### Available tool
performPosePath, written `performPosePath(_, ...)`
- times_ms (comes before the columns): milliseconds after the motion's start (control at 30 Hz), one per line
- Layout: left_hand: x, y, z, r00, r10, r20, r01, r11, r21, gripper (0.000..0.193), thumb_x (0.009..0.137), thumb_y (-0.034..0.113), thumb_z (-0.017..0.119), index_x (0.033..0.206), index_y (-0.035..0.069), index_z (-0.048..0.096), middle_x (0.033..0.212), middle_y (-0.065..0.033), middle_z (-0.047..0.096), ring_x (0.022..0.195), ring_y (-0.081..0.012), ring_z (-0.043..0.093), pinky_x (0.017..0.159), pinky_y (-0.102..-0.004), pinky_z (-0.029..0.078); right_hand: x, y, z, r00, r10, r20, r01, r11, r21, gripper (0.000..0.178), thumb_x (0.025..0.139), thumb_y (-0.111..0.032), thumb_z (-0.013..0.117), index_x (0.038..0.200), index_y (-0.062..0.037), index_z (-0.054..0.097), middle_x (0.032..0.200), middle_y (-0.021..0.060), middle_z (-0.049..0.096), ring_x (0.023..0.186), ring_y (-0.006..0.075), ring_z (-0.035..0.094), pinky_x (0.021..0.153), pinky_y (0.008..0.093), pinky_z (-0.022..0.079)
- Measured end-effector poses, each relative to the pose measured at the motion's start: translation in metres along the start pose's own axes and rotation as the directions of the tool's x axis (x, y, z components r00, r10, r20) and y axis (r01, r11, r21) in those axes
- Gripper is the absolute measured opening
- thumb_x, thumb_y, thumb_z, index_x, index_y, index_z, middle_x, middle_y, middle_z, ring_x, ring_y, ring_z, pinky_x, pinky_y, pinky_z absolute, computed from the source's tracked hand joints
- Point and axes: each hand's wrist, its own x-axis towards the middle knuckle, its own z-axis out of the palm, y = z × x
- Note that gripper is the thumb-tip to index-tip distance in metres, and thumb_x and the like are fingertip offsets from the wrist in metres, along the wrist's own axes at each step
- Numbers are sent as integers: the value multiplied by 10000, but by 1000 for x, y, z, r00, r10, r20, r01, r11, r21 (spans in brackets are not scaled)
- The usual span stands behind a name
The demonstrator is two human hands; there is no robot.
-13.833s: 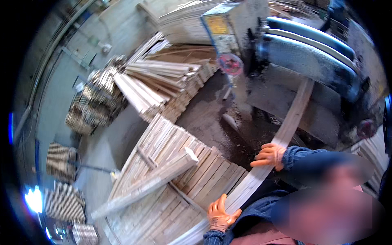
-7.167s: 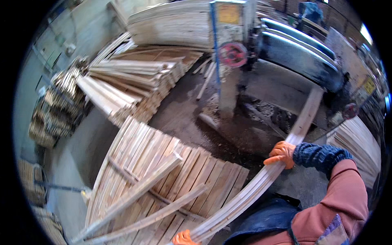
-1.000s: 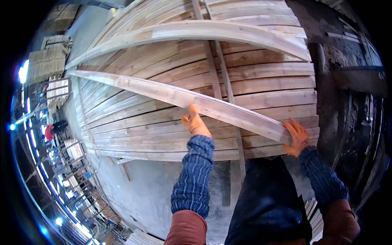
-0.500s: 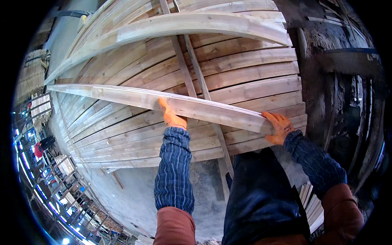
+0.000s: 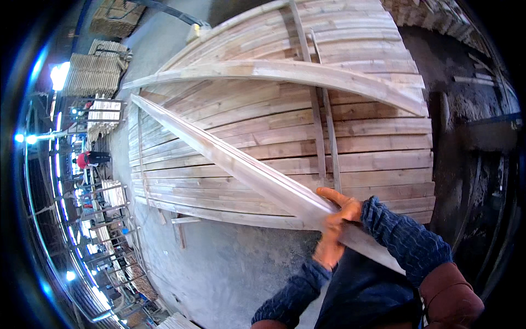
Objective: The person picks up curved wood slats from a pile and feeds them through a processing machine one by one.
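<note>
A long pale wooden board, with lines running along its upper edge, slants from the far left toward my body. Its near end reaches past my hands above my dark trousers. My left hand, in an orange glove and a little blurred, grips the board from its near-left side. Close by, my right hand, gloved in orange as well, is closed over the board's upper edge, with the thumb side partly hidden. Under the board lies a wide stack of planks, laid side by side.
A second long board lies across the stack farther off. Two narrow strips cross the planks. Bundled timber stands at the left, with a person in red in the distance. Grey concrete floor borders the stack.
The board has swung, its near end coming toward my body. My left hand has slid from the board's middle to near my right hand. The view has turned somewhat left.
</note>
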Motion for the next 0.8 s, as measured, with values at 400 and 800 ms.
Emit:
performPosePath(400,-69,188,-2,858,-64,510,-217,855,471,509,955,282,771,1381,38,636,1246,-136,727,1163,-232,701,1030,-381,549,-256,-54,30,851,470,-233,-517,829,-216,1222,666,-536,910,1652,-125,318,1617,221,443,1437,380,497,1225,440,368)
performPosePath(800,83,296,-102,735,-230,638,-649,-511,564,1101,640,469,903,1569,127,421,1509,-147,536,1483,-312,418,1309,-520,163,-415,-102,45,781,129,-611,-613,350,-709,961,713,-489,887,1542,-233,474,1372,210,652,1262,404,629,1116,563,430)
